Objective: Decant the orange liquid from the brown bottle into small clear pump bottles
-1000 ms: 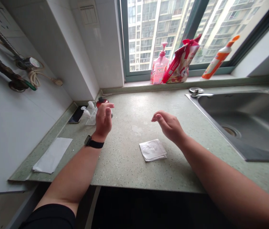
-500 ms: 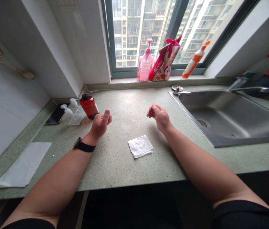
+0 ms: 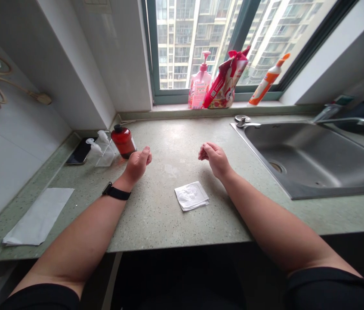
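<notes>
My left hand (image 3: pixel 138 165) and right hand (image 3: pixel 216 158) are loosely curled, nothing showing in either. Folded tissue (image 3: pixel 191 196) sits on the counter (image 3: pixel 156 224) between my forearms (image 3: pixel 87 228); I'd go easy near the red bottle (image 3: pixel 123 141).

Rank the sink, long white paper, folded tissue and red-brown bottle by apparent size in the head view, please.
1. Sink
2. Long white paper
3. Folded tissue, red-brown bottle: too alike to rank; the tissue is nearer.

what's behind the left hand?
Most of a red, black-capped bottle, standing on the counter. The left hand covers its lower right edge, so that bit, and the counter straight behind the hand, can't be seen.
</notes>
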A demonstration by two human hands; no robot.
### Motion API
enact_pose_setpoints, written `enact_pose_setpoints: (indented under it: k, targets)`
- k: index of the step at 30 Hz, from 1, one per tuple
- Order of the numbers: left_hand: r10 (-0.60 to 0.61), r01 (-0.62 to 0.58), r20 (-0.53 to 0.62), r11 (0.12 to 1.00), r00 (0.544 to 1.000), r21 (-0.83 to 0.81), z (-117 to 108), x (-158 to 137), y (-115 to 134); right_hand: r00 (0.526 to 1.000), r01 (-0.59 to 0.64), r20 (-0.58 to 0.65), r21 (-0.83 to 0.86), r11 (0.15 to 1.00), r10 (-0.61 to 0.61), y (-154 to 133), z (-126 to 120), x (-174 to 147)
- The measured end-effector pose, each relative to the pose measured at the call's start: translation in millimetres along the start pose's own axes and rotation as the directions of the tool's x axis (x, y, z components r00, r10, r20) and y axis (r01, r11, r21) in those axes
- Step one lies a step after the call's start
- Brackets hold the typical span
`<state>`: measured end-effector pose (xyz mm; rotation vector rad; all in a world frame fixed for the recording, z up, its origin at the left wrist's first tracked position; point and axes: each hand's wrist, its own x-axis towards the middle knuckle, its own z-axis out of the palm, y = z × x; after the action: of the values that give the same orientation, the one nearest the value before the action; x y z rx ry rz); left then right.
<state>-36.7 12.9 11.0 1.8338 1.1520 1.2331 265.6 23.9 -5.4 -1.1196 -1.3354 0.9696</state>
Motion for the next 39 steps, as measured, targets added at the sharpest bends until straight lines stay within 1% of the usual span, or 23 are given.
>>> enact_pose_setpoints:
  k: [7,11,16,20,26,31,33,34,35,36,37,39]
  targets:
    - [-0.028,0.028,-0.003,0.999,1.0,-0.035,-0.4,1.4,-4.4,0.999,-0.013,0.038,0.024,1.0,0.012,1.1,-1.1,-0.4]
    - [-0.025,0.025,0.018,0.999,1.0,-0.034,-2.0,1.1,-2.4,0.998,-0.019,0.056,0.033,0.999,0.018,2.7,0.6,-0.4]
    - [-0.034,0.036,0.036,0.998,0.999,-0.047,-3.4,0.2,-0.4,0.998,-0.031,0.06,0.053,0.998,0.028,2.1,2.0,-0.1]
    - [-0.049,0.051,0.024,0.997,0.998,-0.061,-2.8,0.2,-1.2,0.997,-0.037,0.063,0.062,0.997,0.033,1.0,1.9,0.0]
    - [-0.061,0.063,0.032,0.996,0.998,-0.069,-0.1,0.0,-3.0,0.997,-0.029,0.077,0.047,0.998,0.025,0.5,2.5,-0.9]
    - [-0.025,0.026,0.01,0.998,1.0,-0.052,0.6,-0.9,-3.7,0.995,-0.024,0.101,0.022,0.999,0.022,0.9,2.8,-1.5]
    - [0.016,-0.016,-0.013,1.0,1.0,0.0,-1.6,-1.8,-2.6,0.993,-0.025,0.112,0.011,1.0,0.023,0.9,2.6,-1.5]
    - [0.054,-0.052,-0.045,0.998,0.998,0.043,-3.8,-2.0,-2.0,0.993,-0.025,0.117,0.007,1.0,0.024,0.9,2.6,-1.5]
    - [0.106,-0.096,-0.1,0.99,0.989,0.099,-6.8,-1.9,-1.6,0.992,-0.025,0.123,0.005,1.0,0.024,0.8,2.5,-1.6]
    - [0.174,-0.144,-0.177,0.975,0.969,0.168,-10.6,-1.3,-1.7,0.991,-0.025,0.13,0.002,1.0,0.025,0.7,2.4,-1.8]
    - [0.249,-0.184,-0.266,0.951,0.931,0.248,-15.1,-0.1,-2.5,0.99,-0.025,0.137,-0.003,1.0,0.025,0.6,2.4,-2.2]
    - [0.375,-0.204,-0.423,0.895,0.825,0.397,-25.7,4.2,-7.0,0.988,-0.023,0.155,-0.024,0.999,0.027,0.2,2.6,-3.1]
